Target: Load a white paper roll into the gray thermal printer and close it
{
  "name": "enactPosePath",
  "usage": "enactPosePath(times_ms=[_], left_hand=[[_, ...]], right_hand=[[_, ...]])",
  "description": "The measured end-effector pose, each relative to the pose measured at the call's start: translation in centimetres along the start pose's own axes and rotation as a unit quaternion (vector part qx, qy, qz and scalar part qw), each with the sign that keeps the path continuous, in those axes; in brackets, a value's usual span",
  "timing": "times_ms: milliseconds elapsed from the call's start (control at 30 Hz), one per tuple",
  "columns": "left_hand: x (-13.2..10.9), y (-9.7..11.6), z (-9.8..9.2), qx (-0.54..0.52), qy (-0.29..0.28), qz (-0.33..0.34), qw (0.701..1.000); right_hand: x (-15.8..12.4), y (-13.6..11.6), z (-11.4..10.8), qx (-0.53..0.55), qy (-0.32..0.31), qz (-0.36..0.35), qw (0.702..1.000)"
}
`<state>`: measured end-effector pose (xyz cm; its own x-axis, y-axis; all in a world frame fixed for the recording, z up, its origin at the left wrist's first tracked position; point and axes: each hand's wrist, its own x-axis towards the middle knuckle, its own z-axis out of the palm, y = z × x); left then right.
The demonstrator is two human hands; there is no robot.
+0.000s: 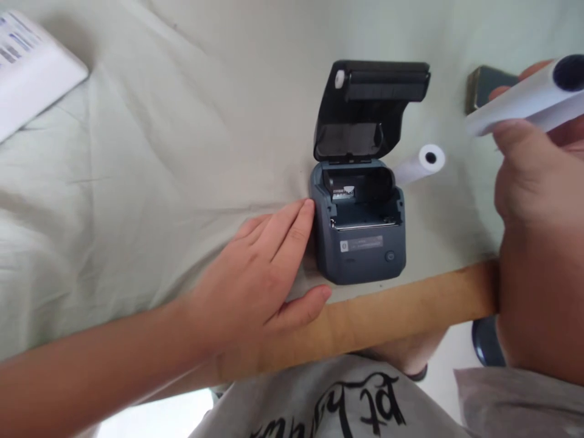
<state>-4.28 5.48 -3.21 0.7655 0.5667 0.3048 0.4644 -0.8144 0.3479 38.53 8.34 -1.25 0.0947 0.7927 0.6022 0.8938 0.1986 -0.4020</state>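
Observation:
A dark blue-grey portable label printer (365, 261) sits on the cloth with its black lid (360, 115) raised and its paper bay uncovered. My left hand (267, 267) lies flat beside the printer, the fingertips at its left side and the thumb apart near the table edge. At the far right, my right hand (529, 164) grips a roll of white paper (524, 106) with a dark hollow core, part of it cut off by the frame. Behind the printer on its right, a second white paper roll (413, 167) lies on the cloth.
A dark box-like object (493, 85) stands beyond my right hand, partly hidden by it. A white object with printed blocks (36, 70) is at the upper left. The table's wooden edge (387, 319) runs along the front, close to my lap.

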Motion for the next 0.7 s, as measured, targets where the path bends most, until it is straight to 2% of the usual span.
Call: enactPosePath(times_ms=[100, 233, 300, 367, 433, 533, 700], left_hand=[[0.3, -0.4, -0.4, -0.021, -0.022, 0.006, 1.000], [0.6, -0.7, -0.9, -0.050, -0.053, 0.020, 0.997], [0.7, -0.7, -0.9, -0.051, -0.041, 0.023, 0.998], [0.8, -0.6, -0.7, -0.041, -0.030, 0.031, 0.998], [0.8, -0.5, -0.5, -0.025, -0.022, 0.033, 0.999], [0.8, -0.4, -0.3, -0.008, -0.016, 0.037, 0.999], [0.9, -0.4, -0.3, -0.005, -0.018, 0.033, 0.999]], right_hand=[[-0.8, -4.7, -0.5, 0.007, -0.016, -0.034, 0.999], [-1.7, -11.1, 0.1, 0.020, -0.049, -0.081, 0.995], [-1.6, -13.0, 0.8, 0.032, -0.068, -0.155, 0.985], [-1.1, -13.8, 1.4, 0.049, -0.079, -0.244, 0.965], [-0.5, -13.8, 1.8, 0.063, -0.095, -0.305, 0.945], [0.2, -13.0, 2.2, 0.057, -0.123, -0.337, 0.932], [0.0, -11.7, 2.3, 0.055, -0.103, -0.337, 0.934]])
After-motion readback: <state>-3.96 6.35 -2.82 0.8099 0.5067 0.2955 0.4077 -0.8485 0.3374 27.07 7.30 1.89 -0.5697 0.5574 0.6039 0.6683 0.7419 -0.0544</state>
